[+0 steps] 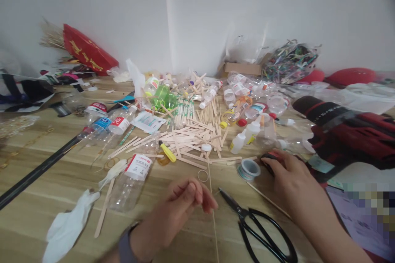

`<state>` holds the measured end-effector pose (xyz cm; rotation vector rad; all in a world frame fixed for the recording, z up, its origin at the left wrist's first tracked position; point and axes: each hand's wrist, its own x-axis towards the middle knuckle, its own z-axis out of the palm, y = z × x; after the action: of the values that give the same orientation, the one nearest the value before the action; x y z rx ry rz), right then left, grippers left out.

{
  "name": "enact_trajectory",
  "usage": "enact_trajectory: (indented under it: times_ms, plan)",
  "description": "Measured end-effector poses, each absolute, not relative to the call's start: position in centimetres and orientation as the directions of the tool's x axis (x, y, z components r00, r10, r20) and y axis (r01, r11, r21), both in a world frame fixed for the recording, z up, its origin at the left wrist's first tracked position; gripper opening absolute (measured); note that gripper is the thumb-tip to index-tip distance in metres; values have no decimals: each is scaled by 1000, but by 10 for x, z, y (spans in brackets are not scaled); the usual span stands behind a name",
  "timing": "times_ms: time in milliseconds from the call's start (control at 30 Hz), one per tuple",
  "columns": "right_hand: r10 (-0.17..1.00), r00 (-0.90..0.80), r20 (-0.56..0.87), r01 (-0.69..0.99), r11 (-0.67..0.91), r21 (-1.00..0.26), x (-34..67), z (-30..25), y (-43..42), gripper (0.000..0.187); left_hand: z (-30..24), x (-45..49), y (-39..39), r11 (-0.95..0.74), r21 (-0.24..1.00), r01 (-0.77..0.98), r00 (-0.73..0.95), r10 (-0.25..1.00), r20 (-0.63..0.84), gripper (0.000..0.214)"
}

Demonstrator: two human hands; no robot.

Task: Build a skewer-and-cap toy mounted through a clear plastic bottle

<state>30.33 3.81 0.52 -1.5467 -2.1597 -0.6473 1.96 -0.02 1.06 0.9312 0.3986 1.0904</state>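
My left hand (182,203) is over the front middle of the table, thumb and fingers curled together; whatever they may hold is too small to make out. Just beyond its fingertips lies a rubber band (203,176), and a thin wooden skewer (213,222) runs beside them. At the right, my right hand (286,176) has its fingers closed around a small black and red object (269,157), mostly covered by the hand. A roll of grey-blue tape or wire (248,169) sits to its left. Black-handled scissors (243,213) lie between my hands.
A red and black power drill (345,135) stands at the right. Craft sticks (185,139) are heaped mid-table, with plastic bottles (131,185) around them. White glue bottles (238,141), a yellow-handled tool (167,151), a white glove (69,226) and a black rod (40,170) lie about.
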Motion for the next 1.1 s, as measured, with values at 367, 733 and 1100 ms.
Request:
enact_trajectory:
  times_ms: [367,733,1100]
  plan:
    - [769,-387,509,921,299,248,293,-4,32,19,18,10,9,150,755,-638,303,951,67,32]
    - [803,-263,535,961,171,217,280,-2,31,15,25,8,9,195,647,-737,358,925,129,26]
    - [786,-263,559,963,251,100,282,3,28,23,34,3,10,223,581,-783,337,937,94,20]
